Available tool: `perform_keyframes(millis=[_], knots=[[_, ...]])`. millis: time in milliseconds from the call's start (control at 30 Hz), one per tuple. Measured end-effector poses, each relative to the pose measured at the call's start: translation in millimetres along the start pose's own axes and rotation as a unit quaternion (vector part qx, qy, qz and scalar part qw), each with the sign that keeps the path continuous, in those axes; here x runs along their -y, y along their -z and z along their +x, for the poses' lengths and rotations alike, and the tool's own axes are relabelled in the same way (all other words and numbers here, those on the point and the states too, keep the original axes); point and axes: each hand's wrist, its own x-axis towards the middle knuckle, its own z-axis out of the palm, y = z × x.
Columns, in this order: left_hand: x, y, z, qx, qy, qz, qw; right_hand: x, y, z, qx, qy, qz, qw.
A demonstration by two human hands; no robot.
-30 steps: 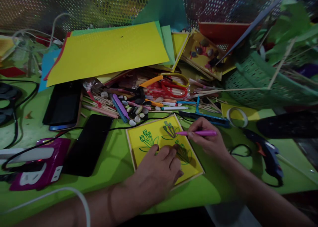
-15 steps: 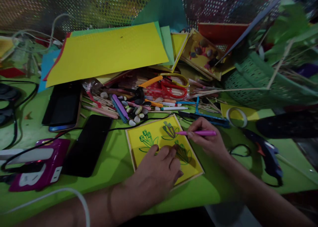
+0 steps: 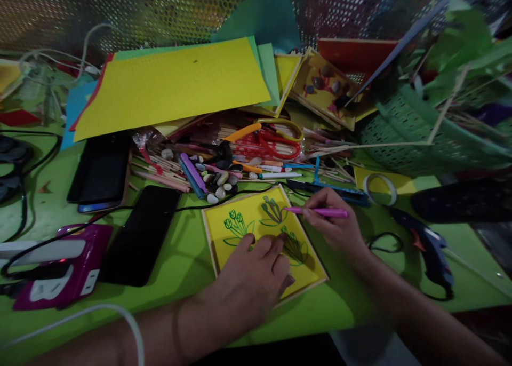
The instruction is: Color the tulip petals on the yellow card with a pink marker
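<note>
A yellow sheet in a thin pale wooden frame lies on the green tabletop, with three green flower drawings on it. My right hand is closed round a pink marker. The marker's tip is at the right side of the upper flower drawing, whose stems look darker and purplish. My left hand lies across the lower part of the yellow sheet, fingers loosely spread and slightly bent. It covers part of the sheet and reaches the edge of the lower right drawing.
Behind the frame lie pebbles, markers, sticks and red-handled scissors. A black phone and magenta power strip are on the left. To the right are a tape roll, glue gun and green basket.
The marker tip has shifted slightly up and away along the right edge of the upper drawing. My left hand stays in place on the sheet.
</note>
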Motion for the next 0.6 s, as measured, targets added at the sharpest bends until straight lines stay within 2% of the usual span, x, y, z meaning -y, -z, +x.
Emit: perform_keyframes(millis=[333, 600], knots=[[-0.5, 0.6, -0.5, -0.002, -0.001, 0.0, 1.0, -2.3, 0.6, -1.6, -0.016, 0.015, -0.02, 1.0], [-0.8, -1.8, -2.0, 0.027, -0.002, -0.001, 1.0, 0.9, 1.2, -0.4, -0.015, 0.008, -0.018, 1.0]])
